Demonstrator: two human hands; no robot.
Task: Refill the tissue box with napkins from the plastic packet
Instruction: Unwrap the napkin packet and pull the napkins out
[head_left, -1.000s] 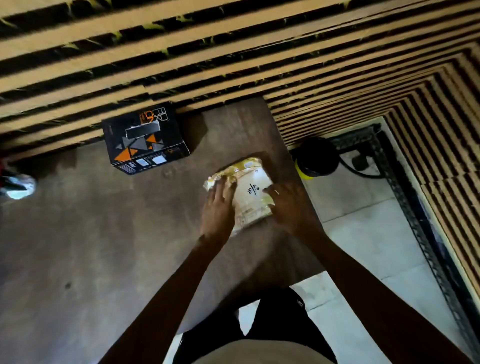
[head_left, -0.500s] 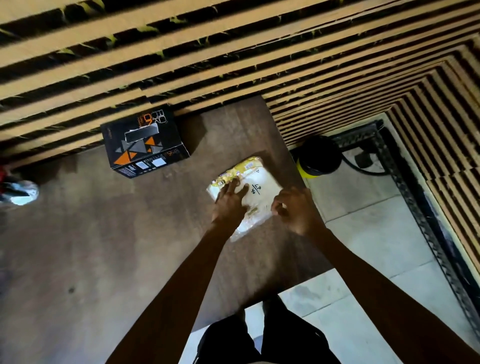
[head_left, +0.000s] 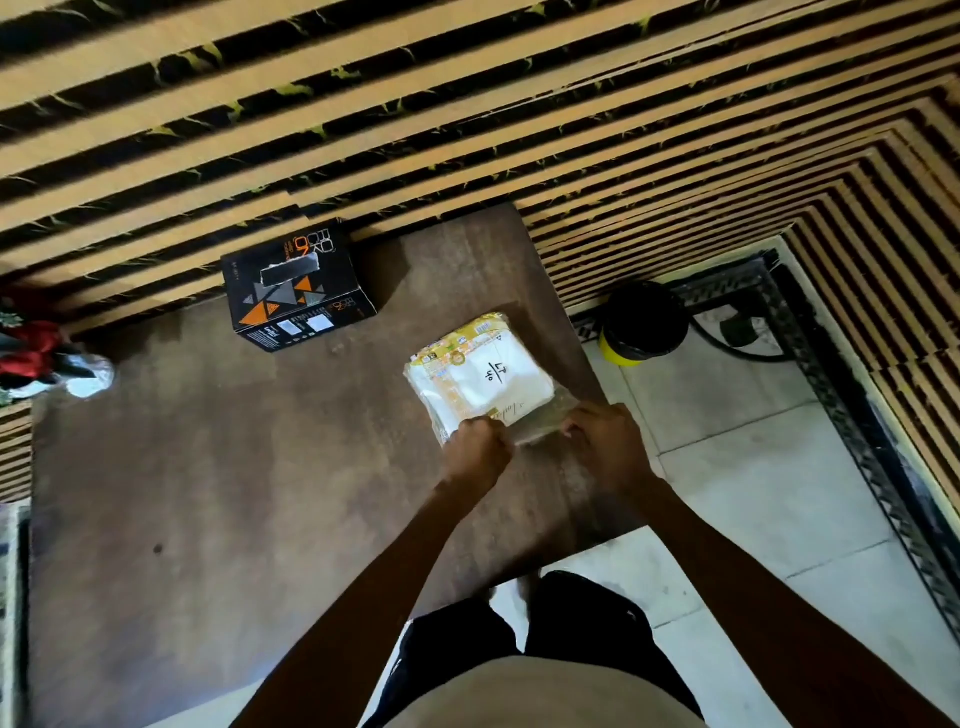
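A clear plastic packet (head_left: 480, 371) of white napkins with yellow print lies near the right edge of the brown wooden table (head_left: 208, 493). My left hand (head_left: 475, 452) is closed on the packet's near left corner. My right hand (head_left: 605, 441) pinches the near right end of the same plastic edge, which is stretched between the two hands. The black tissue box (head_left: 296, 288) with orange and grey triangles stands at the back of the table against the slatted wall, its top slot showing a grey opening.
A slatted wood wall (head_left: 467, 104) runs behind the table and along the right. A black and yellow bin (head_left: 641, 325) stands on the tiled floor to the right. A red and white object (head_left: 47, 358) sits at the table's far left.
Both hands slid from the top of the packet back to its near edge and closed on the plastic there. The packet now lies uncovered.
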